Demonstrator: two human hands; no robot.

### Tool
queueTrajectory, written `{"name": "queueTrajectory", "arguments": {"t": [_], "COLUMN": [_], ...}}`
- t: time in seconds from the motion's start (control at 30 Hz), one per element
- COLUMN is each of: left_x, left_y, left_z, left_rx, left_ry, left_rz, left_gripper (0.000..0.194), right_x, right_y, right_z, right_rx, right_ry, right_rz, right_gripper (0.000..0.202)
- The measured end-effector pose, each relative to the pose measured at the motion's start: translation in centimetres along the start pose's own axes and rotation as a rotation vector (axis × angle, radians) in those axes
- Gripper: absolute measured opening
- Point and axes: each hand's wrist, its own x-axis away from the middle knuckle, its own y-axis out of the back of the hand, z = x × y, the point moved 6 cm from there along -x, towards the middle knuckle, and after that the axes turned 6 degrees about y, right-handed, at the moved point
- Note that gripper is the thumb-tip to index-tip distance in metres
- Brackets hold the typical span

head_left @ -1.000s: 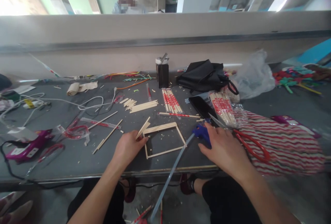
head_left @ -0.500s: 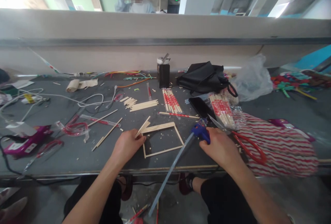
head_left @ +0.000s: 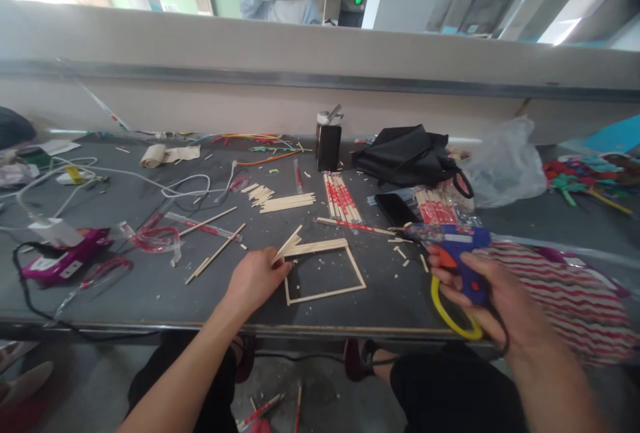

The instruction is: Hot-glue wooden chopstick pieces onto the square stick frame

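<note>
My left hand [head_left: 257,277] is closed on short wooden sticks [head_left: 289,243] at the upper left corner of a four-sided stick frame [head_left: 325,295], which lies flat on the table. My right hand [head_left: 505,296] grips a blue glue gun [head_left: 463,244] by its handle, fingers near the orange trigger. The gun's nozzle points left, and a pale glue stick [head_left: 565,247] trails from its back. Below the gun hangs a yellow loop [head_left: 447,313] beside my fingers; what it belongs to is hidden.
Behind the frame lie loose sticks [head_left: 289,203] and wrapped chopsticks [head_left: 341,198]. A phone [head_left: 393,209], black bag [head_left: 407,153] and striped cloth [head_left: 575,299] are on the right. White cables [head_left: 135,175] and a purple power strip [head_left: 65,259] occupy the left. Another person [head_left: 285,6] is beyond the partition.
My right hand has raised the glue gun, moved it right and swung its nozzle to the left. The red-handled scissors no longer show. My left hand stays at the frame's corner.
</note>
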Motion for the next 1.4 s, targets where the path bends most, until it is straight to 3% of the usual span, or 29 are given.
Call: {"name": "queueTrajectory", "arguments": {"t": [0.1, 0.2, 0.4, 0.6, 0.77, 0.93, 1.07, 1.17, 1.27, 1.4], "left_x": [0.0, 0.1, -0.1, 0.0, 1.4, 3.1, 4.0, 4.2, 4.4, 5.2], "left_y": [0.0, -0.1, -0.3, 1.1, 1.0, -1.4, -4.2, -3.9, -2.5, -1.9], "left_z": [0.0, 0.0, 0.1, 0.3, -1.8, -5.7, -8.2, -9.1, -8.9, -8.6], "left_rx": [-0.015, -0.023, -0.009, 0.253, 0.461, 0.792, 1.237, 1.400, 1.483, 1.447], "left_ry": [0.007, 0.016, 0.022, -0.006, -0.116, -0.210, -0.040, -0.073, -0.204, -0.330], "left_rz": [0.014, 0.031, 0.026, -0.145, -0.179, 0.015, 0.286, 0.281, 0.230, 0.355], "left_gripper": [0.025, 0.025, 0.026, 0.037, 0.030, 0.026, 0.041, 0.044, 0.038, 0.029], "right_x": [0.5, 0.4, -0.2, -0.1, -0.4, 0.0, 1.1, 2.4, 3.6, 4.5], "right_y": [-2.4, -3.8, -4.0, -4.5, -4.6, -6.8, -9.6, -11.8, -13.2, -14.3], "right_z": [-1.5, -2.5, -3.4, -2.2, -2.1, -0.9, 0.2, 0.5, 0.5, 0.3], "right_rx": [0.026, 0.175, 0.281, 0.179, 0.378, 0.564, 0.575, 0.491, 0.440, 0.430], "right_ry": [-0.151, -0.129, -0.102, -0.036, 0.081, 0.335, 0.525, 0.643, 0.710, 0.733], "right_rz": [0.117, 0.195, 0.166, 0.162, 0.195, 0.184, 0.117, 0.191, 0.226, 0.302], "right_gripper": [0.028, 0.033, 0.042, 0.037, 0.036, 0.033, 0.030, 0.033, 0.039, 0.044]}}
